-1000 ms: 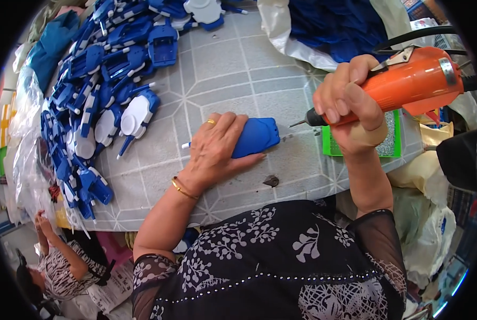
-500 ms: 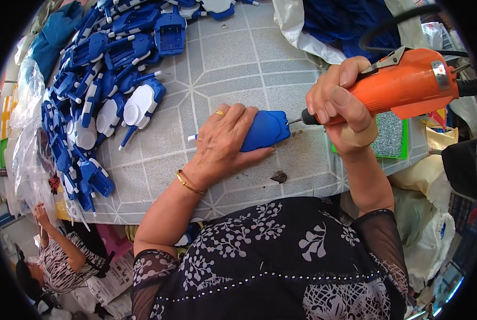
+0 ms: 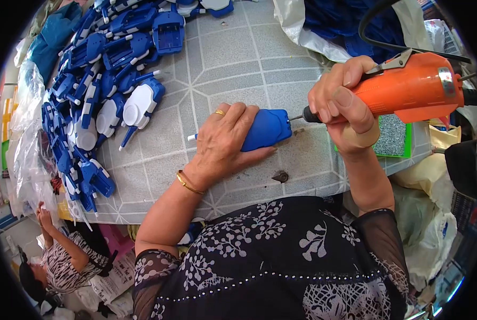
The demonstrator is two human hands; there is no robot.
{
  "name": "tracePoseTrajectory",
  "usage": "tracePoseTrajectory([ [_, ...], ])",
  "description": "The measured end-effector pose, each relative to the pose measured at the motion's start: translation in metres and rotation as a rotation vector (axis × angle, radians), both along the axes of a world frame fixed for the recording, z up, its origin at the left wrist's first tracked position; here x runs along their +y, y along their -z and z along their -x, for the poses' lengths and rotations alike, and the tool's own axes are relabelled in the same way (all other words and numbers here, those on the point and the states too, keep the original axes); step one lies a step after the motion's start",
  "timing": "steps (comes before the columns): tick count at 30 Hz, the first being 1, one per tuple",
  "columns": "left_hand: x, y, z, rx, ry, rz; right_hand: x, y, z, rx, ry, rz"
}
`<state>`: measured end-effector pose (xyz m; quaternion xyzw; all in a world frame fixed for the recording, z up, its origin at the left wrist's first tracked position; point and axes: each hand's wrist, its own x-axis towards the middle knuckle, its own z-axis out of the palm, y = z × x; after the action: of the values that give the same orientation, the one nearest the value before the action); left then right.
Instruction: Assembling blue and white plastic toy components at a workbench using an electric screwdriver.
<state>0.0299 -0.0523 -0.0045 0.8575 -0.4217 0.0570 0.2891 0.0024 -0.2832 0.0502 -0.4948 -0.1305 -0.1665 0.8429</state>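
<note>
My left hand (image 3: 225, 133) is closed over a blue plastic housing (image 3: 268, 129) and holds it against the grey table. A white tip of the housing pokes out past the hand's left side. My right hand (image 3: 345, 101) grips an orange electric screwdriver (image 3: 409, 88) level, its bit (image 3: 296, 117) pointing left. The bit's tip meets the notched right end of the housing; whether a screw sits there is too small to tell. Just right of the screwdriver's nose lies a green tray (image 3: 393, 137) full of small silvery pieces, partly covered by my right hand.
A heap of blue and white plastic assemblies (image 3: 97, 80) covers the table's left side. At the back right stands a white sack (image 3: 292, 24) with blue parts inside. A small dark metal piece (image 3: 280, 176) lies near the front edge. Another person (image 3: 68, 256) sits at lower left.
The screwdriver and my right hand have shifted slightly to the right, with the bit still at the housing's end. My left hand and the housing have stayed nearly still.
</note>
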Motion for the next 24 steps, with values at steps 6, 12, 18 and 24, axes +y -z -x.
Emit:
tracePoseTrajectory([
  [6,-0.001,-0.002,0.0,0.008,0.0,-0.011,0.0,0.001,-0.001,0.0,-0.001,0.023],
  [12,-0.001,-0.001,-0.001,-0.002,0.003,-0.003,-0.002,-0.006,0.006,0.058,-0.027,0.151],
  [18,-0.001,-0.001,0.0,-0.01,-0.002,-0.001,-0.002,-0.008,0.009,0.053,-0.045,0.118],
  [24,-0.001,0.0,-0.001,-0.011,0.004,0.001,-0.001,-0.006,0.008,0.05,-0.043,0.115],
])
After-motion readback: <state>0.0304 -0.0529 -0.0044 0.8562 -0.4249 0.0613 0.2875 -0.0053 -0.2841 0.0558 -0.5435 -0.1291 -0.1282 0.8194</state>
